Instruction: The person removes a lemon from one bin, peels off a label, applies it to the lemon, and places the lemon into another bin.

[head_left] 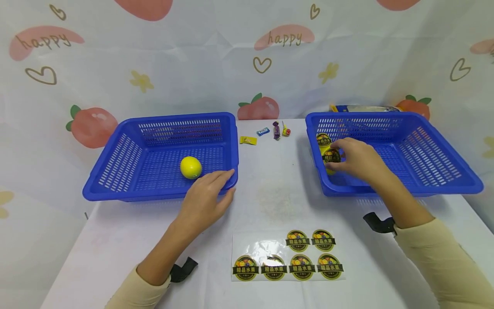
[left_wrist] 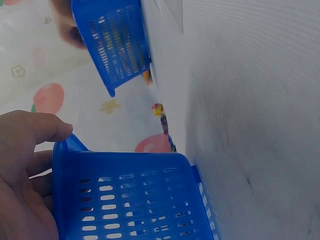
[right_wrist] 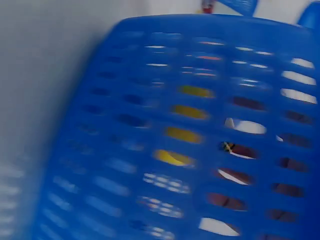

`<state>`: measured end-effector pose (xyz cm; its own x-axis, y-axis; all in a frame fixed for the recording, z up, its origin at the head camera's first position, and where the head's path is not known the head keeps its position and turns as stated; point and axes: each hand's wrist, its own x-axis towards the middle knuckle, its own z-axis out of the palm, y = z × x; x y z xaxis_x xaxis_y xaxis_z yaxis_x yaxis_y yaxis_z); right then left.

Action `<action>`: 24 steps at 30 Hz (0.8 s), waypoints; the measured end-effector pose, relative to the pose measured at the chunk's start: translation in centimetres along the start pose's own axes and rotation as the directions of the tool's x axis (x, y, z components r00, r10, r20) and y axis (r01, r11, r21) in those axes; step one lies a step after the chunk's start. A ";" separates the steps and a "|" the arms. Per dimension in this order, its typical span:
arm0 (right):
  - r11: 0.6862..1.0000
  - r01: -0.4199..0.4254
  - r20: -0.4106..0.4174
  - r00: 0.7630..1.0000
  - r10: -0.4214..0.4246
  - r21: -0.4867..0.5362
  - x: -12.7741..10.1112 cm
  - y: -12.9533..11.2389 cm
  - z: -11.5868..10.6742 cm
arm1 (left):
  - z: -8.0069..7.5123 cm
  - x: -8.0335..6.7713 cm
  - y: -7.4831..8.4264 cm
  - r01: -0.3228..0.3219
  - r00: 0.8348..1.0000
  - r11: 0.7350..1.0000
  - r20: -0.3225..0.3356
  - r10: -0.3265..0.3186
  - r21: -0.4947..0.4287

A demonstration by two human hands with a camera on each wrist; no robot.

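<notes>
The right hand is inside the right basket. Its thumb and fingers curl round the near stickered fruit, and its round sticker faces up. The far stickered fruit sits just past it, sticker up too. The two make a short row along the left wall, going from near to far. The hand hides part of the near one, so I can't tell which way its long side runs.

The left hand holds the near right corner of the left basket, with fingers over the rim and the thumb outside. One plain yellow fruit lies in there, close to the near wall. It is a bit egg-shaped, and its dark spot points near and a little right.

So there are two blue baskets and three yellow fruits, one on the left and two on the right. Both baskets are longer from left to right.

A clear sheet lies on the near part of the white bench, long side going left to right. It has six stickers: four in the near row and two far ones on the right.

Four sweets lie between the baskets at the far edge: a yellow one, a blue one, a purple one and a lollipop.
</notes>
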<state>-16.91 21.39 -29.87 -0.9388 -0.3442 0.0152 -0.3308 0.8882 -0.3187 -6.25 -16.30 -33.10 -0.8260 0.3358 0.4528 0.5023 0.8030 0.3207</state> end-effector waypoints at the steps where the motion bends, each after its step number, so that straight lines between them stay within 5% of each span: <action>1: 1.000 0.002 0.019 1.000 -0.002 -0.013 0.1 0.2 0.3 | 0.0 0.0 0.0 0.000 1.000 1.000 0.000 0.000 0.000; 12: 0.991 0.111 0.066 0.992 -0.106 -0.076 0.6 0.7 1.4 | 0.1 0.0 -0.1 -0.003 1.000 1.000 -0.005 0.003 0.021; 24: 0.993 0.110 0.087 0.991 -0.106 -0.039 0.3 0.8 1.3 | 0.1 -0.1 -0.1 -0.002 1.000 1.000 0.001 0.002 0.015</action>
<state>-17.30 21.56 -31.35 -0.8864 -0.4616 -0.0336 -0.4354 0.8562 -0.2783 -6.29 -16.35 -33.26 -0.8252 0.3376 0.4529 0.4998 0.8099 0.3069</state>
